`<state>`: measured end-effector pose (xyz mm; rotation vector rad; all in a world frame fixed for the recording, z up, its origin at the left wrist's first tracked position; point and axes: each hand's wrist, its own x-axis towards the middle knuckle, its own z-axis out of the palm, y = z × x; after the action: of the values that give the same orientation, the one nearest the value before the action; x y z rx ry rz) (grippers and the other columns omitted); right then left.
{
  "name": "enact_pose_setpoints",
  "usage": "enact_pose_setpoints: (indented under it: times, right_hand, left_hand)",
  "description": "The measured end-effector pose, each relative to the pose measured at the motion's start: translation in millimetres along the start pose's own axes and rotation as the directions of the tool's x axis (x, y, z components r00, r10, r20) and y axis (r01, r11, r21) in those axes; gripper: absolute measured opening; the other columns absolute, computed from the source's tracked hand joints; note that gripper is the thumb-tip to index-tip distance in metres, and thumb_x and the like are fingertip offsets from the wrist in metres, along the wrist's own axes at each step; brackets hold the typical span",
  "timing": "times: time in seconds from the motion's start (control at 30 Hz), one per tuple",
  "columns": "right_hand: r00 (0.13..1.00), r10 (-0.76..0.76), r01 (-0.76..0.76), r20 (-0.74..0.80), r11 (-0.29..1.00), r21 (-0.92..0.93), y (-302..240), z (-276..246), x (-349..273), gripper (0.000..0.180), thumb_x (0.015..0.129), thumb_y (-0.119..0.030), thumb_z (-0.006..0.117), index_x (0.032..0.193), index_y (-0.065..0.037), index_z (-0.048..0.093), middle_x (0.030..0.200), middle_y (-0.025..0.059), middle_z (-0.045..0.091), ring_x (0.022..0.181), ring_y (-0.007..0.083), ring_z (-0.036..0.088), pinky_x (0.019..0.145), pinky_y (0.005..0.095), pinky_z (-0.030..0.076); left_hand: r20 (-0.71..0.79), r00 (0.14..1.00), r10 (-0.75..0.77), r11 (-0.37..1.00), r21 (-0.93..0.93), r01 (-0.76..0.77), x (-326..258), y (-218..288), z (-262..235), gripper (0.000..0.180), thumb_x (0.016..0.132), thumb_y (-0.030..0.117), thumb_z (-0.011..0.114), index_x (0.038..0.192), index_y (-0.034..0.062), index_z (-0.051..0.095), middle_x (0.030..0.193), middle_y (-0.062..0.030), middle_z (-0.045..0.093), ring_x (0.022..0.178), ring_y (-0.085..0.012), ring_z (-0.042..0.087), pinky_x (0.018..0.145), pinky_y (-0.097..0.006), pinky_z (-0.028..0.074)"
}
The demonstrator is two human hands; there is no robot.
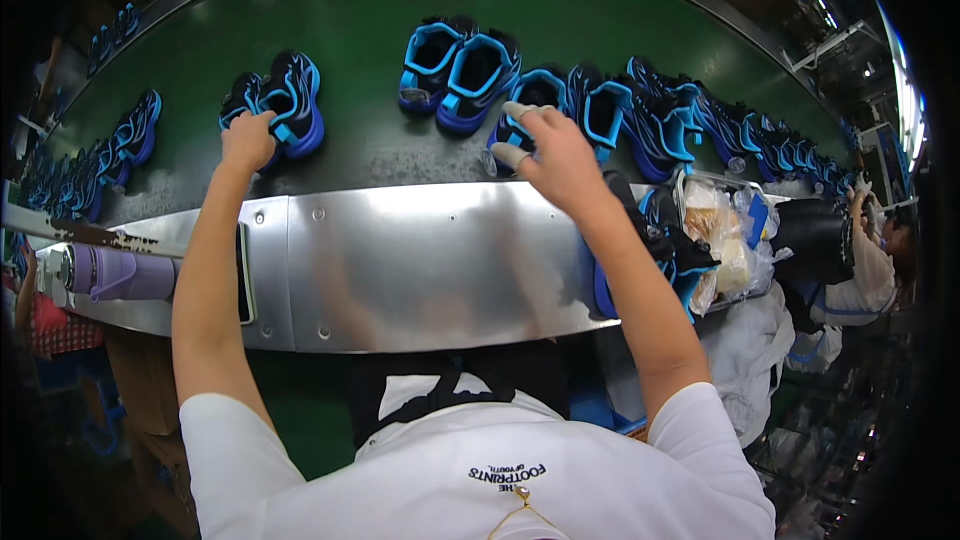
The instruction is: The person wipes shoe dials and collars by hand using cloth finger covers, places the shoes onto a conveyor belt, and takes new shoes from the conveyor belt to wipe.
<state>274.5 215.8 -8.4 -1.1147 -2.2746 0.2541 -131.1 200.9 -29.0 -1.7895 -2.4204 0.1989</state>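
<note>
My left hand (248,140) is closed on the heel end of a black and blue sneaker (240,95), in a pair on the left part of the green belt. The other sneaker (291,105) of that pair stands against it on the right. Across the belt, my right hand (558,158) has its thumb and fingers around the heel and collar of a similar sneaker (540,88). Pale covers sit on its thumb and a fingertip. Just left of this hand stands another pair, with one sneaker (478,82) nearest to it. My fingers partly hide both held shoes.
A metal ledge (430,265) runs between me and the green belt (370,0). More sneakers line the belt on both sides. On the ledge are a purple bottle (135,273), a dark flat device (245,275) and a tray of plastic bags (735,230). Other people work at both sides.
</note>
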Motion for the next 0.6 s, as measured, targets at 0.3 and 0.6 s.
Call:
enact_pose_setpoints:
  times: [0.3,0.6]
  right_hand:
    - [0.918,-0.118,0.3,0.379,0.832,-0.468,101,4,4,0.019,0.074,-0.016,0.066,0.091,-0.014,0.075,0.113,-0.0007,0.065,0.116,0.0214,0.052,0.11,0.0511,0.03]
    - [0.965,0.019,-0.031,0.263,0.999,0.042,29,2,59,0.052,0.081,-0.023,0.072,0.129,-0.011,0.057,0.139,0.0142,0.05,0.119,0.0345,0.055,0.097,0.0414,0.048]
  left_hand:
    - [-0.528,0.718,0.453,0.734,-0.237,-0.637,20,145,-27,0.048,0.071,0.004,0.068,0.118,0.0157,0.066,0.123,-0.0161,0.058,0.118,-0.0325,0.053,0.1,-0.046,0.041]
    - [-0.135,0.913,0.385,0.765,-0.507,-0.397,29,167,-11,0.03,0.081,0.011,0.066,0.111,0.0055,0.065,0.108,-0.0161,0.063,0.104,-0.0374,0.059,0.089,-0.044,0.049]
